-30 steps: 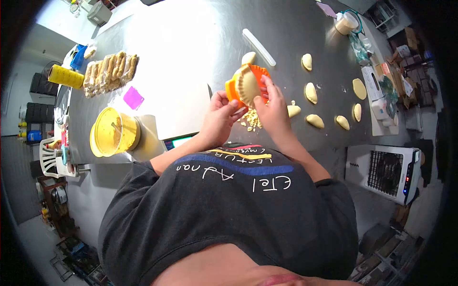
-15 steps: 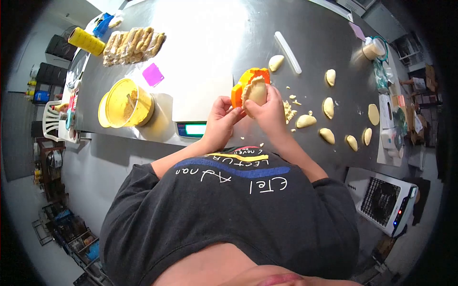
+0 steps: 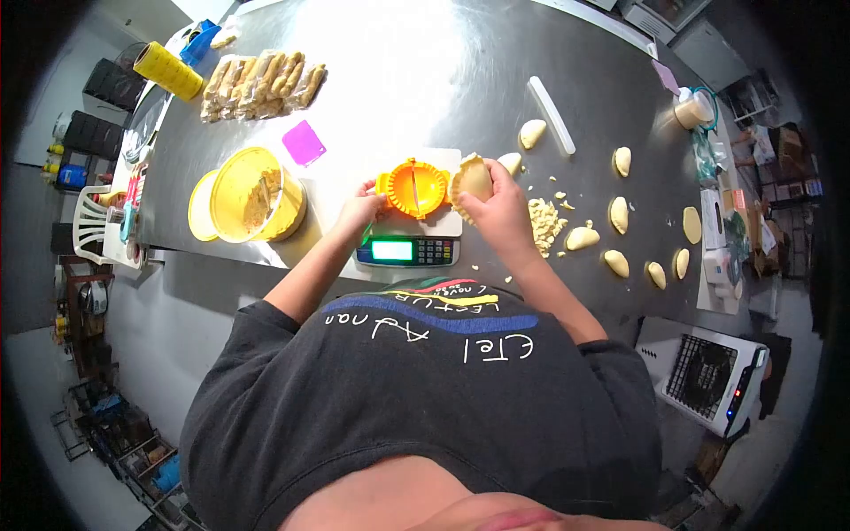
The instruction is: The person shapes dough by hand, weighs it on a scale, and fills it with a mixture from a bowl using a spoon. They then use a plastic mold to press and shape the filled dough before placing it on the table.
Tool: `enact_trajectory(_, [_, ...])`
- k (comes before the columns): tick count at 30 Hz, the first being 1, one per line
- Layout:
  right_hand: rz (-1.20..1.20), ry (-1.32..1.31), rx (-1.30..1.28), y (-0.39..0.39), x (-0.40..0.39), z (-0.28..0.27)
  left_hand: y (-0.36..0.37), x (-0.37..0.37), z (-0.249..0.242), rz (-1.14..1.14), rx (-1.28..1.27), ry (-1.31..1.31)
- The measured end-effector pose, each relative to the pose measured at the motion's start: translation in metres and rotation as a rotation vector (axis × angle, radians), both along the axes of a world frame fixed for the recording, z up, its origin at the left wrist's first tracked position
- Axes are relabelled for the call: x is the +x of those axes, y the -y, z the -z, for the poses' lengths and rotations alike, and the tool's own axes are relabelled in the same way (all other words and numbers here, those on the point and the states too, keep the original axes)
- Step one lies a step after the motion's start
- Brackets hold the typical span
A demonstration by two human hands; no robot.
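Here, left of the mold (image 3: 430, 188), a tub (image 3: 289, 215) holds seemingly crumbly filling (image 3: 255, 205).

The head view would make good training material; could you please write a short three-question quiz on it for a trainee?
1. True or false: the right hand holds the crimped pastry inside the orange mould.

2. Choose one. The left hand is holding:
A) the purple square
B) the mould
C) the yellow tub

3. Fill the gap: the lit display of the digital scale glows ____.

Key:
1. False; the right hand holds the pastry beside the mould.
2. B
3. green
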State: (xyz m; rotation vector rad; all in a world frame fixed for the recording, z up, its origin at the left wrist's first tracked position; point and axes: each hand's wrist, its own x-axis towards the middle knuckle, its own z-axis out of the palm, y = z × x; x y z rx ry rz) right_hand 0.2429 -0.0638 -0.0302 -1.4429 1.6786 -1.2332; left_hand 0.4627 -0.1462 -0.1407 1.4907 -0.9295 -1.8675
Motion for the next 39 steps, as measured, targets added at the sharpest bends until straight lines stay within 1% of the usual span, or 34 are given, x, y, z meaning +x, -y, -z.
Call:
enact_trajectory(1, [-0.005,0.014,0.008,0.001,0.003,0.002,0.005,0.004,0.006,0.006,0.003,-0.002])
enact_trajectory(2, [-0.008,0.028,0.015,0.002,0.007,0.004,0.013,0.008,0.015,0.096,-0.113,0.181])
enact_trajectory(3, [0.002,0.028,0.016,0.003,0.012,0.006,0.018,0.010,0.011,0.188,-0.231,0.363])
enact_trajectory(4, [0.008,-0.007,0.036,0.004,0.016,0.008,0.020,0.012,0.007,0.199,-0.233,0.361])
enact_trajectory(5, [0.014,-0.041,0.058,0.005,0.019,0.009,0.020,0.015,0.003,0.283,-0.644,0.680])
enact_trajectory(6, [0.026,-0.043,0.060,0.004,0.024,0.008,0.018,0.013,-0.012,0.356,-1.065,0.990])
enact_trajectory(7, [-0.006,-0.069,0.106,0.004,0.028,0.004,0.015,0.009,-0.035,0.367,-1.070,0.983])
enact_trajectory(9, [-0.027,-0.090,0.152,0.003,0.038,0.001,0.010,-0.004,-0.084,0.387,-0.592,0.027])
enact_trajectory(10, [-0.042,-0.107,0.200,0.003,0.042,0.000,0.010,-0.008,-0.094,0.399,-0.591,0.025])
enact_trajectory(11, [-0.059,-0.123,0.250,0.003,0.047,0.001,0.011,-0.012,-0.100,0.460,-0.604,-0.038])
enact_trajectory(12, [-0.034,-0.129,0.201,0.002,0.052,0.008,0.011,-0.013,-0.106,0.521,-0.614,-0.102])
enact_trajectory(13, [-0.025,-0.127,0.206,0.002,0.057,0.009,0.013,-0.013,-0.113,0.529,-0.609,-0.105])
enact_trajectory(15, [-0.033,-0.136,0.253,0.001,0.064,0.008,0.017,-0.012,-0.122,0.703,-0.565,0.017])
enact_trajectory(16, [-0.051,-0.178,0.281,0.002,0.065,0.002,0.019,-0.010,-0.119,0.738,-0.595,0.074])
enact_trajectory(17, [-0.039,-0.176,0.282,0.001,0.067,0.002,0.021,-0.008,-0.112,0.750,-0.596,0.071])
enact_trajectory(19, [-0.020,-0.191,0.219,-0.001,0.070,0.001,0.024,-0.006,-0.101,0.688,-0.534,-0.079])
enact_trajectory(23, [-0.008,-0.181,0.229,-0.001,0.070,-0.004,0.028,0.003,-0.096,0.735,-0.483,-0.087])
enact_trajectory(25, [-0.014,-0.150,0.264,-0.004,0.069,-0.008,0.025,0.005,-0.095,0.745,-0.708,-0.180])
enact_trajectory(27, [-0.003,-0.151,0.227,-0.006,0.067,-0.007,0.024,0.005,-0.094,0.761,-0.737,-0.187])
enact_trajectory(29, [-0.001,-0.155,0.190,-0.008,0.065,-0.006,0.022,0.004,-0.093,0.732,-0.768,-0.063])
enact_trajectory(30, [-0.002,-0.163,0.193,-0.008,0.064,-0.006,0.020,0.003,-0.093,0.734,-0.766,-0.063])
enact_trajectory(32, [-0.004,-0.171,0.195,-0.008,0.062,-0.006,0.014,-0.003,-0.094,0.620,-0.875,0.077])
enact_trajectory(34, [-0.027,-0.182,0.260,-0.008,0.057,-0.008,0.011,-0.007,-0.092,0.590,-0.896,0.092])
enact_trajectory(36, [-0.018,-0.165,0.268,-0.010,0.052,-0.009,0.008,-0.014,-0.091,0.563,-0.917,0.106])
enact_trajectory(39, [-0.013,-0.149,0.251,-0.013,0.040,-0.006,0.004,-0.026,-0.094,0.529,-0.851,0.041])
